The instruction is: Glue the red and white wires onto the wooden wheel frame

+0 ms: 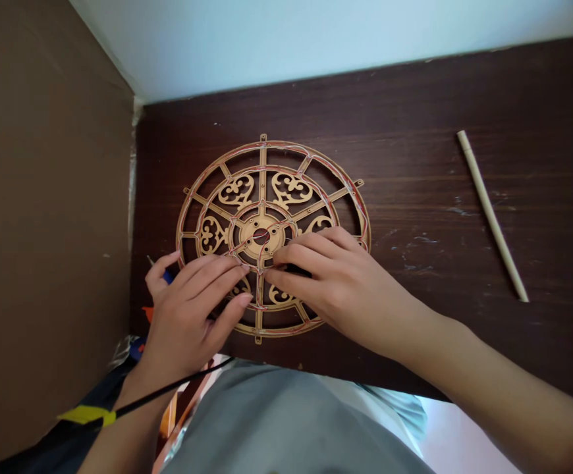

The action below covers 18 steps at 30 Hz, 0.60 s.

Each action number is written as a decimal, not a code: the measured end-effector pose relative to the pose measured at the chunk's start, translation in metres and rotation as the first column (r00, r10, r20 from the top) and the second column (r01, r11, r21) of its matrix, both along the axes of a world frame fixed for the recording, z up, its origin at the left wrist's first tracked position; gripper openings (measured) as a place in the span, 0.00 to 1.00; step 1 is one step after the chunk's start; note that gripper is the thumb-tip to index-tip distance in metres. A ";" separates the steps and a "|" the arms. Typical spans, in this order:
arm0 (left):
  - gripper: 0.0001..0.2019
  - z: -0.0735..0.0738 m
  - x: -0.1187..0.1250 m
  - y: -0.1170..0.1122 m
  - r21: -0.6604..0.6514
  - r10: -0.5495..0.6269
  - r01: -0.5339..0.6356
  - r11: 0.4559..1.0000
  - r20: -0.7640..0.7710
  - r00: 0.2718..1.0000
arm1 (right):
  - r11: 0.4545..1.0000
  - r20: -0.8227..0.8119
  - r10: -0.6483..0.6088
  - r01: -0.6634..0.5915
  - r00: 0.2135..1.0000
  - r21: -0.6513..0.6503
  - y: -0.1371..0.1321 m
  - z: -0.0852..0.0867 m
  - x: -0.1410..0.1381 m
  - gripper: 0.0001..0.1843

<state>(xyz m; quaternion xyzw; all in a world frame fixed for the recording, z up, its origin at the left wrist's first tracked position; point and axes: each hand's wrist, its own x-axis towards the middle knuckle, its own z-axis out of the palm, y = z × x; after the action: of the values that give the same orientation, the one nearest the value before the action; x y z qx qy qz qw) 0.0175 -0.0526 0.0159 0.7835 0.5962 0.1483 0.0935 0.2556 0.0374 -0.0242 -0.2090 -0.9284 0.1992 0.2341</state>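
A round gold ornamental frame [263, 157], shaped like a spoked wheel with scrollwork panels, lies on the dark wooden table. Thin red and white wire [247, 245] runs along its rings and spokes and crosses the hub. My left hand [195, 299] rests over the lower left of the frame, its fingers stretched out and the thumb apart, fingertips near the inner ring. At the lower right of the hub, my right hand [330, 270] has thumb and fingers drawn together on the wire; the exact grip is partly hidden by the fingers.
A pale wooden stick [492, 217] lies on the table [405, 131] at the right. Beside my left hand, a blue-handled tool [168, 276] is partly hidden. A brown panel [49, 197] stands at the left, and a black cable [168, 387] with a yellow tag crosses my left forearm.
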 end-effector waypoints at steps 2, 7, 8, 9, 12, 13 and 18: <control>0.09 0.000 0.000 0.000 0.000 -0.002 0.002 1.000 0.003 1.000 | 1.000 -0.001 0.003 -0.003 1.000 0.001 0.000 0.000 0.000 0.17; 0.09 -0.001 -0.002 -0.002 -0.009 -0.001 0.001 1.000 0.005 1.000 | 1.000 -0.003 0.003 -0.003 1.000 0.001 0.000 0.000 0.001 0.16; 0.09 -0.001 -0.002 -0.002 -0.011 -0.001 0.001 1.000 0.006 1.000 | 1.000 -0.003 0.004 -0.004 1.000 -0.002 0.000 0.000 0.001 0.16; 0.09 -0.001 -0.003 -0.002 -0.012 0.000 0.000 1.000 0.008 1.000 | 1.000 -0.003 0.005 -0.005 1.000 -0.005 0.000 0.000 0.001 0.15; 0.08 -0.002 -0.003 -0.002 -0.010 0.004 -0.004 1.000 0.016 1.000 | 1.000 -0.002 0.004 -0.004 1.000 -0.002 -0.001 0.000 0.001 0.14; 0.08 -0.002 -0.003 -0.002 -0.009 0.006 -0.006 1.000 0.015 1.000 | 1.000 -0.001 0.003 -0.003 1.000 0.000 -0.001 0.000 0.001 0.14; 0.10 -0.003 -0.003 -0.003 -0.007 0.004 -0.004 1.000 0.002 1.000 | 1.000 -0.003 -0.001 0.001 1.000 0.003 -0.001 -0.001 0.001 0.17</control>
<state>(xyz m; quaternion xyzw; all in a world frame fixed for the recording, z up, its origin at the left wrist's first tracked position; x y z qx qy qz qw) 0.0148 -0.0551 0.0134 0.7818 0.5982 0.1472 0.0966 0.2568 0.0364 -0.0250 -0.2088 -0.9283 0.1978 0.2358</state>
